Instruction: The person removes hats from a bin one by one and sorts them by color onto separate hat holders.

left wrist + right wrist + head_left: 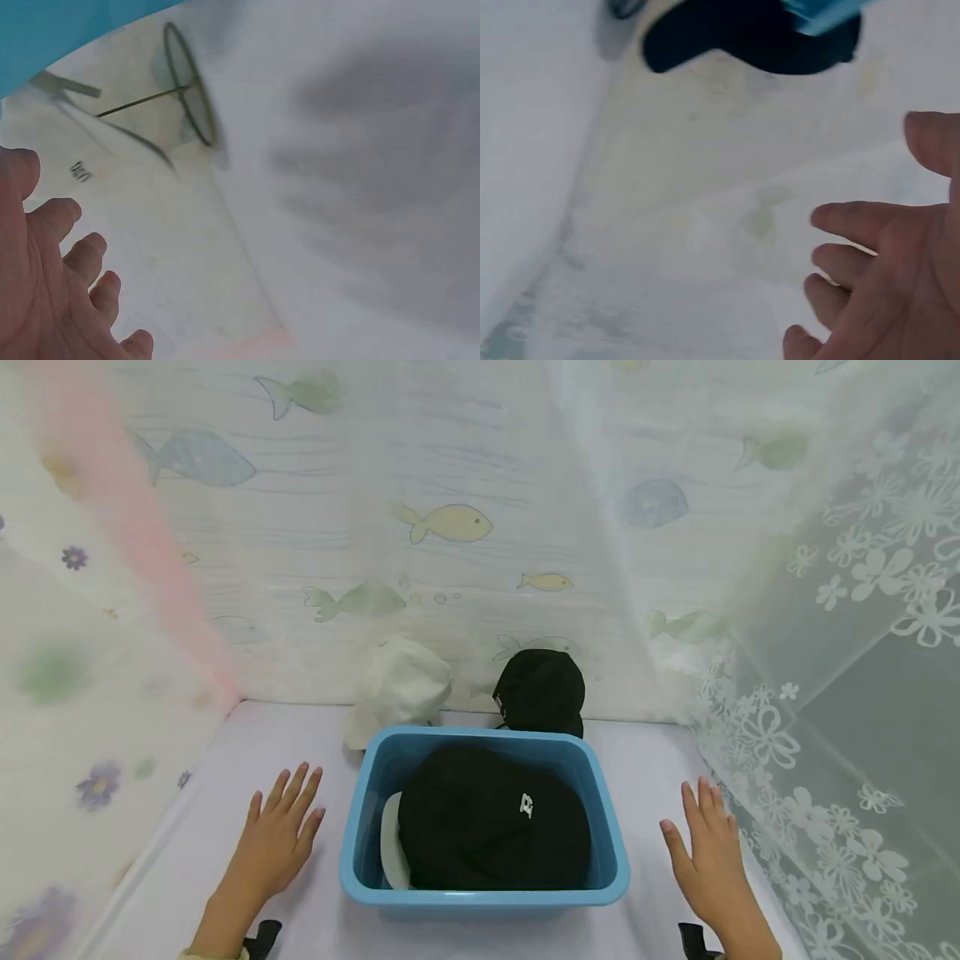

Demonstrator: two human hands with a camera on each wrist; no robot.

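Note:
A light blue plastic basin (pixel 480 898) stands on the white-covered table between my two hands. Inside it lies a black cap (pixel 480 827) with a small white emblem, and a pale grey brim (pixel 393 843) shows at its left. My left hand (pixel 270 847) is to the left of the basin, fingers straight and spread, holding nothing. On the other side my right hand (pixel 711 868) has its fingers extended too, apart from the basin and holding nothing. Behind the basin are a white hat (pixel 405 681) and a second black cap (pixel 540 689), their lower parts partly hidden by it.
A thin wire stand with a ring base (pixel 196 86) shows behind the basin in the left wrist view. Sheer fish-patterned curtain (pixel 450 560) closes off the back. Flowered fabric (pixel 97 785) hangs at the left, white floral lace (pixel 772 739) at the right.

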